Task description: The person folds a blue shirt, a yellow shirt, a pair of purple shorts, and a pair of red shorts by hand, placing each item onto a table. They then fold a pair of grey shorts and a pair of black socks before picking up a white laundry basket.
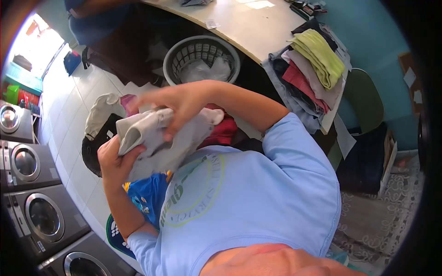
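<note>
Head view: left hand (pixel 114 158) grips pale cloth (pixel 184 141), right hand (pixel 184 102) spread over it; table (pixel 239 23) ahead, washers (pixel 44 217) left.

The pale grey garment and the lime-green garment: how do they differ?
The pale grey garment is muted in colour; the lime-green garment is bright. The grey one is in the left hand, with the right hand over it, while the lime-green one lies on the clothes pile. The grey one sits at a slant; the lime-green one lies flat. Both show folded layers.
</note>
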The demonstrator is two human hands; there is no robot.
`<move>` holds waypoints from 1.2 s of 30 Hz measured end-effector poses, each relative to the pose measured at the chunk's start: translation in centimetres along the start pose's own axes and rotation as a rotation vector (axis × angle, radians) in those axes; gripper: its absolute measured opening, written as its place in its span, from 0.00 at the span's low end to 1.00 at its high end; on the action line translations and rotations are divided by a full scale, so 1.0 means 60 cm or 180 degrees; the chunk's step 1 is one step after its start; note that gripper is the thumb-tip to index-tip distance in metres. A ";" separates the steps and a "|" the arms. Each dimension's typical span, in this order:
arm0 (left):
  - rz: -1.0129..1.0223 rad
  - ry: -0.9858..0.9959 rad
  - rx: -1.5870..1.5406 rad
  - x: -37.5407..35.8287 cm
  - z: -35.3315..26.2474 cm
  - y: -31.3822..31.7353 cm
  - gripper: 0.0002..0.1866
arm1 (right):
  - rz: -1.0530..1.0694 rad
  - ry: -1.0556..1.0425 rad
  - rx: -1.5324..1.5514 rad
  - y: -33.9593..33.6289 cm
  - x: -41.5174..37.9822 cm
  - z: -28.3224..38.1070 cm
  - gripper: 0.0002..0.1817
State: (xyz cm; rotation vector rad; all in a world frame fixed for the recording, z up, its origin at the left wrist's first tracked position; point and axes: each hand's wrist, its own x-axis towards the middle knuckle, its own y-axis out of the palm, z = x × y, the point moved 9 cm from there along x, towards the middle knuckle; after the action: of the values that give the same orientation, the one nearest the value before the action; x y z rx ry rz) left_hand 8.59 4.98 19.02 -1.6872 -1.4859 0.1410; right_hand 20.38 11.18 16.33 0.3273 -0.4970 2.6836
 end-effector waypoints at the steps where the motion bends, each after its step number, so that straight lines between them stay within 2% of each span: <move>1: 0.0114 0.0149 -0.0039 0.001 -0.005 -0.007 0.14 | 0.0503 0.0300 -0.0046 0.018 -0.014 -0.040 0.28; 2: 0.0205 0.0021 -0.0068 0.002 0.006 -0.012 0.13 | 0.1011 0.0599 -0.0083 0.040 -0.030 -0.072 0.27; 5: 0.0313 -0.0359 -0.0029 0.006 0.045 -0.020 0.10 | 0.1106 0.0900 0.0410 0.075 -0.049 -0.091 0.21; 8: -0.0703 -0.0778 0.0150 0.002 0.100 -0.051 0.11 | 0.0521 0.1071 0.0956 0.055 -0.049 -0.072 0.18; 12: -0.1063 -0.0678 -0.0099 -0.013 0.110 -0.071 0.15 | -0.0491 0.0807 0.0118 -0.043 -0.060 -0.032 0.18; 14: -0.1075 -0.0816 -0.0342 -0.028 0.134 -0.069 0.16 | -0.1068 0.0377 -0.0082 -0.112 -0.083 0.030 0.18; 15: -0.1097 -0.0902 -0.0452 -0.036 0.145 -0.074 0.16 | -0.1622 0.0517 -0.0505 -0.160 -0.109 0.041 0.19; 16: -0.0969 -0.1076 -0.0590 -0.040 0.150 -0.066 0.16 | -0.2172 0.0605 -0.0776 -0.210 -0.139 0.051 0.20; 17: -0.0774 -0.1068 -0.0510 -0.043 0.155 -0.059 0.17 | -0.2690 0.0196 -0.0677 -0.253 -0.173 0.072 0.21; 18: -0.0590 -0.1083 -0.0419 -0.050 0.168 -0.051 0.17 | -0.3277 0.0775 -0.0760 -0.299 -0.218 0.074 0.21; 19: -0.0312 -0.1267 -0.0541 -0.059 0.187 -0.034 0.17 | -0.3925 0.0481 -0.0901 -0.325 -0.250 0.103 0.23; 20: -0.0060 -0.1464 -0.0674 -0.071 0.207 -0.016 0.17 | -0.4107 0.0400 -0.0754 -0.365 -0.279 0.099 0.28; 21: 0.0433 -0.1595 -0.0532 -0.084 0.224 0.007 0.17 | -0.4800 0.0929 -0.1077 -0.408 -0.331 0.093 0.34; 22: 0.0935 -0.1742 -0.0416 -0.104 0.245 0.033 0.18 | -0.4961 0.1207 -0.1546 -0.489 -0.390 0.062 0.40; 23: 0.1124 -0.1755 -0.0424 -0.127 0.277 0.058 0.19 | -0.5060 0.1584 -0.2170 -0.538 -0.428 0.044 0.40; 25: 0.1483 -0.1792 -0.0354 -0.169 0.334 0.113 0.21 | -0.4694 0.2813 -0.4160 -0.567 -0.456 0.021 0.39; 26: 0.1661 -0.1822 -0.0271 -0.184 0.354 0.137 0.22 | -0.4417 0.2997 -0.4802 -0.563 -0.446 0.001 0.40; 27: 0.1673 -0.1927 -0.0210 -0.201 0.378 0.159 0.24 | -0.4140 0.2330 -0.5380 -0.560 -0.424 -0.026 0.36; 28: 0.1696 -0.2017 -0.0155 -0.217 0.398 0.179 0.25 | -0.3765 0.1744 -0.5269 -0.547 -0.391 -0.064 0.33; 29: 0.1857 -0.2453 -0.0327 -0.238 0.420 0.199 0.25 | -0.3252 0.1399 -0.5312 -0.598 -0.391 -0.165 0.31; 30: 0.2026 -0.2870 -0.0511 -0.261 0.439 0.214 0.25 | -0.3138 0.2311 -0.5042 -0.564 -0.371 -0.187 0.33; 32: 0.2133 -0.3168 -0.0398 -0.292 0.484 0.229 0.25 | -0.2443 0.4212 -0.4512 -0.448 -0.320 -0.217 0.38; 33: 0.2191 -0.3298 -0.0352 -0.308 0.510 0.236 0.25 | -0.2454 0.4251 -0.4411 -0.466 -0.328 -0.232 0.39; 36: 0.1740 -0.2748 0.0449 -0.316 0.596 0.232 0.25 | -0.2589 0.4385 -0.4120 -0.517 -0.358 -0.268 0.40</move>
State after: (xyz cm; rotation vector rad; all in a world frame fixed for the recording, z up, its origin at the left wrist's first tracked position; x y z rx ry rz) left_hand -7.32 8.25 -20.57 -1.9770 -1.4720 1.3744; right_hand 50.00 36.94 4.51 -1.2434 -1.0617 0.9295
